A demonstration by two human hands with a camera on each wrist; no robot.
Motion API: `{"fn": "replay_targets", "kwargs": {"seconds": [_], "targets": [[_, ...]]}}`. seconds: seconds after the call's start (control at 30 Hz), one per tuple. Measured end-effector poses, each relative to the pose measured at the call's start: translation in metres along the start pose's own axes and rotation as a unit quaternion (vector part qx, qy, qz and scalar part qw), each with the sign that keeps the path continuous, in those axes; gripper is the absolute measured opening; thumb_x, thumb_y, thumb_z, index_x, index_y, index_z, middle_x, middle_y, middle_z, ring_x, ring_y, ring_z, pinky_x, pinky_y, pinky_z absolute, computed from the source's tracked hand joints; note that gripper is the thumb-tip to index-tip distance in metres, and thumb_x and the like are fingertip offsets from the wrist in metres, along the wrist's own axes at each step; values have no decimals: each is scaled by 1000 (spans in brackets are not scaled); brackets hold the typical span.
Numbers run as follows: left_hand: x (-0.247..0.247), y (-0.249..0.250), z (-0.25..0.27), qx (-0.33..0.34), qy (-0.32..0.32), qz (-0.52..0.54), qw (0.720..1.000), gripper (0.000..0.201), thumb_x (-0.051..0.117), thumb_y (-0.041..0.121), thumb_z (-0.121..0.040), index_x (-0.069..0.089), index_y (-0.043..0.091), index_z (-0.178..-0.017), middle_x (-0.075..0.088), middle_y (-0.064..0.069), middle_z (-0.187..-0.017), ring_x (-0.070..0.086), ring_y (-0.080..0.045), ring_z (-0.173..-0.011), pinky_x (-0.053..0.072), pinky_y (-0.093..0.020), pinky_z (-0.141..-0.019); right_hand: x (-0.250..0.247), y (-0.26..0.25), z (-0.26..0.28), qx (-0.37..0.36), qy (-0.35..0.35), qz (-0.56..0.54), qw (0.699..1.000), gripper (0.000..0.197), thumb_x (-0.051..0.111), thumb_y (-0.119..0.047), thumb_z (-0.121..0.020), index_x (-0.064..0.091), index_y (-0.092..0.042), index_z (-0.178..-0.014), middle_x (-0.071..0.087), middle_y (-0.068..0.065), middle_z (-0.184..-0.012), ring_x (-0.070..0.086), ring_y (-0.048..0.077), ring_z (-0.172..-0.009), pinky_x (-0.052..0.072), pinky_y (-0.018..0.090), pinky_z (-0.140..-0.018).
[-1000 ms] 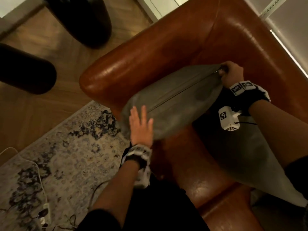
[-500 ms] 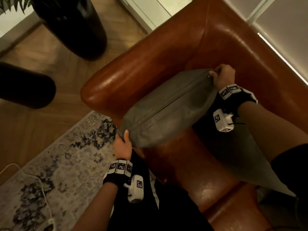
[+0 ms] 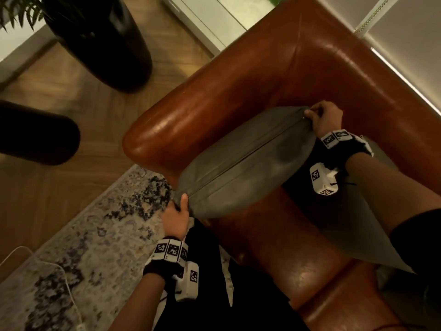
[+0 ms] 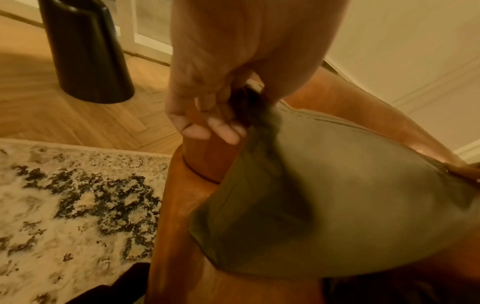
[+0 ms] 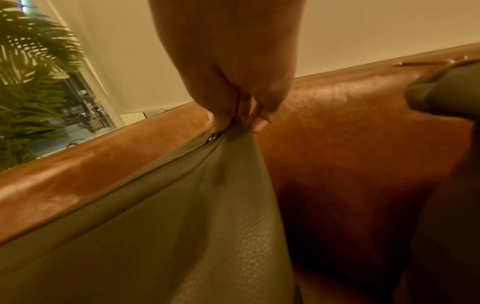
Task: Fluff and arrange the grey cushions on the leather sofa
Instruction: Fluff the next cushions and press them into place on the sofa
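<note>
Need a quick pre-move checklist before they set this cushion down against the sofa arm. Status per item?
1. Left hand pinches the near corner of the grey cushion: ok.
2. Right hand pinches the far corner by the zip end: ok.
3. Zip seam faces up and looks closed along its length: ok.
4. Cushion sits clear of the second grey cushion lying on the seat: cannot tell, the right forearm hides the gap.
5. Sofa arm free for the cushion to lean on: ok.
6. Filling evenly plumped: cannot tell.
</note>
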State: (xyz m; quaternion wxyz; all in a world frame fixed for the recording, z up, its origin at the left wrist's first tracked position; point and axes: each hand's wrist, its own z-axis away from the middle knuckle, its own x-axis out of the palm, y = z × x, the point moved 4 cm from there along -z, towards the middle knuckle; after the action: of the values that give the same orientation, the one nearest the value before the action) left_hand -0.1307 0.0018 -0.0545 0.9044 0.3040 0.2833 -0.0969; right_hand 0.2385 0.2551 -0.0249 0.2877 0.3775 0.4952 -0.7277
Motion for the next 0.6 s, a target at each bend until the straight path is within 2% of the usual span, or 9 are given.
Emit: {"fn": "replay_targets", "kwargs": {"seconds": [0.17, 0.23, 0.3, 0.37, 0.47, 0.53, 0.6], "targets": [[-6, 2, -5, 24, -10, -19, 999, 52, 41, 42, -95, 52, -4, -119, 61, -25, -117, 56, -39, -108, 44, -42, -91, 0, -8, 2, 13, 11, 5, 1000, 25, 60, -18, -89, 62, 2, -104, 57, 21, -117, 54, 34, -107, 42, 34, -86], [-7, -1, -5, 29, -20, -20, 999, 52, 40, 42, -95, 50, -3, -120, 61, -24, -117, 56, -38, -108, 45, -42, -91, 2, -8, 3, 39, 2, 19, 999, 28, 56, -21, -92, 59, 2, -107, 53, 21, -122, 51, 36, -113, 42, 39, -92], [-6, -4, -4, 30, -23, -9, 999, 56, 40, 45, -94, 44, -1, -126, 59, -23, -120, 56, -38, -110, 45, -43, -92, 5, -9, 7, 63, -17, 45, 997, 34, 51, -26, -94, 54, 0, -116, 46, 22, -129, 44, 38, -120, 40, 44, -98], [-7, -4, -4, 47, -9, 2, 999, 64, 43, 51, -92, 35, 6, -136, 49, -20, -132, 49, -35, -121, 42, -44, -99, 8, -12, 14, 72, -28, 82, 994, 45, 49, -31, -95, 44, -4, -130, 39, 21, -137, 35, 39, -128, 35, 50, -102], [-12, 7, 1, 113, 35, -33, 992, 72, 38, 57, -84, 31, 14, -141, 36, -19, -140, 37, -34, -128, 35, -47, -105, 13, -25, 31, 37, -38, 148, 988, 55, 48, -33, -94, 31, -13, -142, 29, 17, -147, 24, 38, -136, 26, 55, -108], [-16, 18, 3, 166, 46, -83, 981, 66, 36, 54, -84, 32, 20, -140, 36, -16, -139, 35, -33, -128, 35, -50, -103, 17, -38, 45, 0, -59, 171, 984, 56, 47, -33, -94, 29, -15, -144, 27, 13, -150, 18, 36, -140, 20, 56, -112], [-17, 29, 6, 235, 27, -150, 960, 59, 36, 52, -86, 31, 26, -139, 32, -12, -142, 30, -31, -132, 32, -54, -105, 21, -47, 64, -31, -74, 179, 980, 57, 46, -33, -94, 27, -16, -145, 25, 11, -152, 13, 35, -142, 17, 56, -113]]}}
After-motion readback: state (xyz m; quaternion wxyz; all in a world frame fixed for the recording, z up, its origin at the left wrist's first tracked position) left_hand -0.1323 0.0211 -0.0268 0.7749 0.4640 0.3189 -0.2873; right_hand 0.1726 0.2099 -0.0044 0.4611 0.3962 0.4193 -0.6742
